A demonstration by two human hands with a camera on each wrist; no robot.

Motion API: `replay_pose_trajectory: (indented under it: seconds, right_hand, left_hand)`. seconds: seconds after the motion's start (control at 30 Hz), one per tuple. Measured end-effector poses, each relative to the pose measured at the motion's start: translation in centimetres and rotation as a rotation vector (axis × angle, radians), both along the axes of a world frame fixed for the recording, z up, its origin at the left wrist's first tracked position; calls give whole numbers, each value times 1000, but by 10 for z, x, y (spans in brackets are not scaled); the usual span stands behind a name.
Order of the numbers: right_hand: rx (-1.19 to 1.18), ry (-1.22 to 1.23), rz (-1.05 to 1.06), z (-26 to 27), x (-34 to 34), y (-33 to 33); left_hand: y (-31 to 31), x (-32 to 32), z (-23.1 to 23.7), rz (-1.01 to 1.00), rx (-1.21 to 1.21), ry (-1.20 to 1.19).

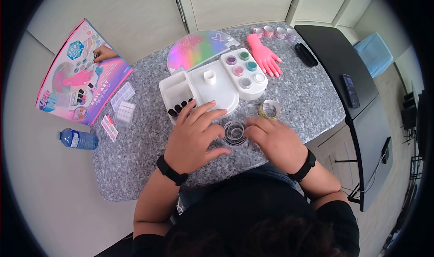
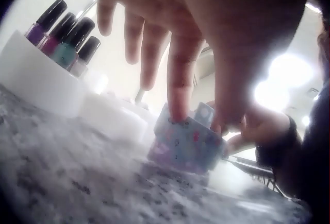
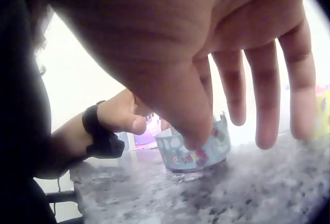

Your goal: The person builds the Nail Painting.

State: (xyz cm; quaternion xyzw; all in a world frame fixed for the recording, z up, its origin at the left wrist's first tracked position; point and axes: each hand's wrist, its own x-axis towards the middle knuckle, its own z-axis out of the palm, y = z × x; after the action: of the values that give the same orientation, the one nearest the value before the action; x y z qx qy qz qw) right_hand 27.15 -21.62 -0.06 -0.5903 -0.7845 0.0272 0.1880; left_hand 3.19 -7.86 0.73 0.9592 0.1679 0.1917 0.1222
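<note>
Left hand (image 1: 192, 135) and right hand (image 1: 280, 141) are held palms down on either side of a loose, round coil of pale blue, pink-patterned strip (image 2: 181, 147), which is set on the grey speckled stone-look table (image 1: 316, 108). By the left hand the fingers are kept spread and fairly straight, with nothing gripped; its index fingertip is brought right up to the coil's left side, though whether contact is made cannot be made out, and its thumb is held apart on the side towards the body. By the right hand the three outer fingers are left hanging nearly straight in the right wrist view, while the thumb (image 3: 198, 131) is placed over the coil's near wall; whether the rim is pinched against the index finger is hidden. No long axis is offered by the coil: seen from above, it is formed of nested rings, and its strip is stood on edge. From the left hand it is found to the right, just beyond the index fingertip; from the right hand it is found to the left, directly under the bent fingertips, so the right hand is judged the nearer. Beyond it the white plastic tray (image 1: 221, 99) is set, and a second, yellow-edged roll (image 1: 262, 111) is placed beyond and to the right.
</note>
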Motion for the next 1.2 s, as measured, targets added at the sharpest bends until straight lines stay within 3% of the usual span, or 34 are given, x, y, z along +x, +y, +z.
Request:
replay_pose_trajectory:
  seconds: [0.1, 0.4, 0.67, 0.9, 1.2]
  right_hand:
    - [28, 16, -62, 1, -4, 5]
    - [64, 19, 22, -5, 1, 19]
    - [43, 222, -15, -1, 3, 16]
    - [87, 199, -67, 2, 22, 24]
    - [-135, 221, 28, 5, 35, 13]
  left_hand:
    - [-4, 3, -2, -13, 18, -21]
    - [-3, 6, -12, -27, 12, -1]
    - [-9, 11, -13, -2, 9, -2]
    - [-3, 8, -20, 4, 47, 24]
    - [-3, 9, -19, 27, 18, -21]
